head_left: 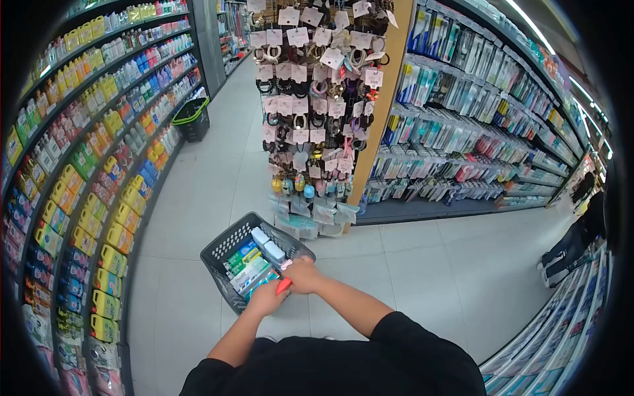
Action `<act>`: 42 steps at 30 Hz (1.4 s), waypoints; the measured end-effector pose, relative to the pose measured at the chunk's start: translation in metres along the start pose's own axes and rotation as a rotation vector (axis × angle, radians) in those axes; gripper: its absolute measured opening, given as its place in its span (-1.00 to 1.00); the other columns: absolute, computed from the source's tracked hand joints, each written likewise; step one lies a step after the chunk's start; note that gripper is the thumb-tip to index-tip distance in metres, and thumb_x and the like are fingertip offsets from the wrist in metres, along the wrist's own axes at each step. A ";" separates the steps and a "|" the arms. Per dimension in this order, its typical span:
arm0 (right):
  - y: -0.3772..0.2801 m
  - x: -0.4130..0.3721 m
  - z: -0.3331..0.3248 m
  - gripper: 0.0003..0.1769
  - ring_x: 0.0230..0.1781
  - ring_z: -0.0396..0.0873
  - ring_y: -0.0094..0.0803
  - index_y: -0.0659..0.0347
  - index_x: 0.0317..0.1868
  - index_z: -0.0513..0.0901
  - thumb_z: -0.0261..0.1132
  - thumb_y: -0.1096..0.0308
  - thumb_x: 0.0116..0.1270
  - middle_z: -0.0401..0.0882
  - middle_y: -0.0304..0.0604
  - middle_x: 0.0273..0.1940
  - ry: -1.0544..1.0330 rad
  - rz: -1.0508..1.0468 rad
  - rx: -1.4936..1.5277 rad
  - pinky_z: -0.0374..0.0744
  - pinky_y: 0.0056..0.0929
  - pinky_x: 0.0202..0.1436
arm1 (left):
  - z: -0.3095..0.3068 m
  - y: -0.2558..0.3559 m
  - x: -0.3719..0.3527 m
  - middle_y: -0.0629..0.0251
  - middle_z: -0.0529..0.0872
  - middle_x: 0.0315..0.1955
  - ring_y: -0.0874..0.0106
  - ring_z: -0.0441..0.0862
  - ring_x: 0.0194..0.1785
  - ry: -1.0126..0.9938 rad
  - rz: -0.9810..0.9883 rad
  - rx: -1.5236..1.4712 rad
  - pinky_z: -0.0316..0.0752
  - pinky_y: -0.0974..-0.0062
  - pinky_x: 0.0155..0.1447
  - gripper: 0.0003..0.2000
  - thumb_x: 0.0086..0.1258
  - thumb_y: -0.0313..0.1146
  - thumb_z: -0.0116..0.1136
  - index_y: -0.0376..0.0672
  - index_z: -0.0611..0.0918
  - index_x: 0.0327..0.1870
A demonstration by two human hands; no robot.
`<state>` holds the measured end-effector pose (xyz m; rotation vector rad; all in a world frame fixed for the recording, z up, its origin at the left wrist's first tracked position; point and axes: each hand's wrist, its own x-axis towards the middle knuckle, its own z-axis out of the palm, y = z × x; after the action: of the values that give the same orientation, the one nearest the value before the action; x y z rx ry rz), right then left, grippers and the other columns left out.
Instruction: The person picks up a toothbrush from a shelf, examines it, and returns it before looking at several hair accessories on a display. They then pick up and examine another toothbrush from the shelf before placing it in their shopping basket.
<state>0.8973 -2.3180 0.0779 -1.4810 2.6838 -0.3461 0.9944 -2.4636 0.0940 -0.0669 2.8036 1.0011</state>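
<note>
1. The person stands in a shop aisle. The grey basket [228, 243] is low in front of them, over the tiled floor [211, 171] and near the foot of the rack of hair accessories [317, 99]. I cannot tell whether it rolls on the floor or hangs from its handle.
2. The left hand [267, 298] is closed around the red handle [283, 286] at the near edge of the basket. The right hand [305, 276] sits just beside it, a little farther up, with its fingers folded over the same handle. Neither hand holds anything else.
3. What is done, as far as I can see: several boxes [251, 267] already lie in the basket, packed side by side. Some are green, some blue and some white. Their labels are too small to read.
4. What is left: the boxes seem to stay below the rim, so I judge that the basket has room on top and that the filling is under way, not finished.
5. The shelves of bottles [99, 132] run along the left side of the aisle, and the shelves of toothbrushes [462, 119] stand on the right. Both are out of touch of the hands.
6. A second basket [191, 119], black with a green rim, stands on the floor by the left shelves. Another person [574, 244] is at the right edge, well apart.
</note>
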 end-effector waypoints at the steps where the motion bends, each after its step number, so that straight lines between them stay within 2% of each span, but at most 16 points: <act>1: -0.008 -0.004 -0.002 -0.81 -0.15 0.52 -0.18 0.04 -0.43 0.66 0.32 0.18 -0.06 0.62 -0.16 -0.35 -0.001 0.018 -0.005 0.35 -0.14 -0.03 | 0.002 -0.005 -0.005 -0.06 0.66 -0.30 -0.01 0.61 -0.17 -0.001 0.042 0.000 0.48 0.15 -0.08 -0.67 0.23 -0.15 0.18 -0.20 0.56 -0.12; 6: -0.024 -0.022 -0.006 -0.86 -0.19 0.53 -0.14 0.04 -0.49 0.65 0.30 0.22 -0.10 0.61 -0.18 -0.40 -0.029 0.085 -0.048 0.37 -0.12 -0.06 | 0.009 -0.019 -0.018 -0.08 0.65 -0.32 -0.04 0.60 -0.17 -0.099 0.159 -0.017 0.47 0.12 -0.09 -0.70 0.24 -0.20 0.14 -0.21 0.53 -0.12; 9: -0.036 -0.032 0.003 -0.86 -0.21 0.53 -0.13 0.04 -0.47 0.65 0.28 0.25 -0.11 0.61 -0.18 -0.40 -0.061 0.161 -0.096 0.37 -0.12 -0.06 | 0.019 -0.040 -0.028 -0.11 0.64 -0.31 -0.06 0.59 -0.16 -0.141 0.232 -0.160 0.45 0.08 -0.09 -0.69 0.25 -0.22 0.13 -0.23 0.50 -0.09; 15: -0.087 -0.059 0.005 -0.82 -0.17 0.55 -0.17 0.02 -0.39 0.64 0.26 0.29 -0.09 0.62 -0.16 -0.37 -0.082 0.350 -0.067 0.38 -0.14 -0.06 | 0.022 -0.061 -0.053 -0.13 0.64 -0.32 -0.08 0.59 -0.18 -0.301 0.388 -0.135 0.46 0.09 -0.10 -0.66 0.26 -0.20 0.14 -0.23 0.47 -0.05; 19: -0.129 -0.076 0.017 -0.80 -0.16 0.58 -0.17 0.07 -0.31 0.63 0.26 0.23 0.03 0.64 -0.16 -0.33 -0.201 0.470 -0.093 0.40 -0.15 -0.10 | 0.002 -0.073 -0.066 -0.08 0.65 -0.31 -0.05 0.60 -0.18 -0.443 0.512 -0.158 0.46 0.11 -0.09 -0.63 0.21 -0.22 0.19 -0.18 0.48 -0.01; 20: -0.141 -0.081 0.020 -0.76 -0.26 0.61 -0.15 0.12 -0.28 0.62 0.26 0.19 0.08 0.64 -0.13 -0.36 -0.141 0.432 -0.138 0.47 -0.13 -0.18 | -0.008 -0.075 -0.069 -0.07 0.65 -0.31 -0.04 0.60 -0.18 -0.491 0.544 -0.108 0.46 0.11 -0.09 -0.62 0.20 -0.22 0.20 -0.16 0.48 0.00; 23: -0.177 -0.072 0.025 -0.79 -0.31 0.65 -0.11 0.16 -0.39 0.65 0.19 0.22 0.13 0.66 -0.01 -0.36 -0.319 0.529 -0.048 0.52 -0.14 -0.22 | -0.031 -0.088 -0.076 -0.06 0.66 -0.28 -0.02 0.61 -0.17 -0.647 0.592 0.008 0.47 0.12 -0.07 -0.62 0.18 -0.18 0.18 -0.06 0.51 0.03; 25: -0.193 -0.062 0.025 -0.77 -0.31 0.66 -0.10 0.20 -0.37 0.66 0.18 0.23 0.14 0.66 0.02 -0.35 -0.427 0.484 0.037 0.56 -0.14 -0.26 | -0.040 -0.102 -0.077 -0.03 0.66 -0.27 -0.02 0.62 -0.17 -0.725 0.629 0.055 0.48 0.13 -0.07 -0.62 0.18 -0.16 0.17 -0.03 0.53 0.03; 26: -0.198 -0.055 0.024 -0.76 -0.32 0.67 -0.10 0.22 -0.36 0.66 0.17 0.24 0.15 0.66 0.03 -0.35 -0.479 0.461 0.079 0.58 -0.13 -0.27 | -0.049 -0.105 -0.079 0.03 0.68 -0.29 0.04 0.63 -0.19 -0.700 0.642 0.092 0.49 0.16 -0.09 -0.63 0.17 -0.16 0.15 0.03 0.55 0.03; 29: -0.212 -0.032 0.025 -0.75 -0.24 0.66 -0.08 0.22 -0.27 0.62 0.13 0.23 0.20 0.65 0.02 -0.37 -0.545 0.403 0.188 0.60 -0.17 -0.26 | -0.077 -0.122 -0.066 0.09 0.70 -0.31 0.10 0.64 -0.20 -0.775 0.723 0.129 0.49 0.19 -0.07 -0.63 0.15 -0.17 0.17 0.09 0.58 0.03; 30: -0.213 -0.031 0.035 -0.68 -0.26 0.64 -0.02 0.28 -0.28 0.61 0.16 0.15 0.23 0.64 0.07 -0.37 -0.447 0.449 0.316 0.57 -0.14 -0.23 | -0.079 -0.127 -0.064 0.16 0.70 -0.38 0.18 0.66 -0.27 -0.673 0.762 0.208 0.48 0.20 -0.16 -0.72 0.11 -0.21 0.17 0.10 0.65 -0.11; 33: -0.208 -0.018 0.068 -0.55 -0.27 0.62 0.03 0.29 -0.30 0.60 0.19 -0.01 0.23 0.62 0.11 -0.38 -0.260 0.461 0.585 0.54 -0.12 -0.19 | -0.085 -0.138 -0.037 0.22 0.69 -0.44 0.22 0.65 -0.32 -0.549 0.986 0.452 0.44 0.25 -0.22 -0.81 0.06 -0.28 0.17 0.09 0.69 -0.27; 34: -0.208 -0.010 0.071 -0.45 -0.29 0.60 0.07 0.31 -0.32 0.59 0.22 -0.14 0.19 0.60 0.14 -0.39 -0.224 0.539 0.619 0.51 -0.11 -0.17 | -0.084 -0.138 -0.031 0.25 0.68 -0.46 0.24 0.64 -0.32 -0.479 0.973 0.488 0.42 0.26 -0.22 -0.83 0.04 -0.29 0.17 0.07 0.69 -0.31; 36: -0.209 0.002 0.074 -0.48 -0.28 0.60 0.07 0.29 -0.36 0.61 0.23 -0.11 0.17 0.60 0.15 -0.39 -0.118 0.614 0.659 0.52 -0.10 -0.17 | -0.086 -0.141 -0.018 0.29 0.67 -0.50 0.27 0.63 -0.33 -0.337 0.955 0.562 0.39 0.30 -0.22 -0.87 0.01 -0.31 0.17 0.05 0.69 -0.40; 40: -0.200 0.015 0.043 -0.51 -0.28 0.59 0.07 0.28 -0.40 0.61 0.23 -0.08 0.18 0.61 0.16 -0.38 0.004 0.747 0.690 0.52 -0.10 -0.17 | -0.093 -0.124 0.011 0.35 0.63 -0.50 0.31 0.59 -0.29 -0.211 0.895 0.411 0.39 0.32 -0.17 -0.86 -0.06 -0.29 0.23 0.01 0.67 -0.43; 42: -0.188 0.019 0.045 -0.53 -0.29 0.59 0.06 0.28 -0.41 0.61 0.23 -0.05 0.19 0.61 0.14 -0.39 0.061 0.784 0.663 0.52 -0.10 -0.19 | -0.085 -0.124 0.029 0.37 0.58 -0.55 0.30 0.57 -0.36 -0.069 0.969 0.347 0.38 0.31 -0.23 -0.85 -0.12 -0.28 0.26 0.02 0.66 -0.46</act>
<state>1.0498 -2.4385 0.0771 -0.2229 2.5317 -1.0568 0.9660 -2.6131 0.0765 1.4277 2.8539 0.5662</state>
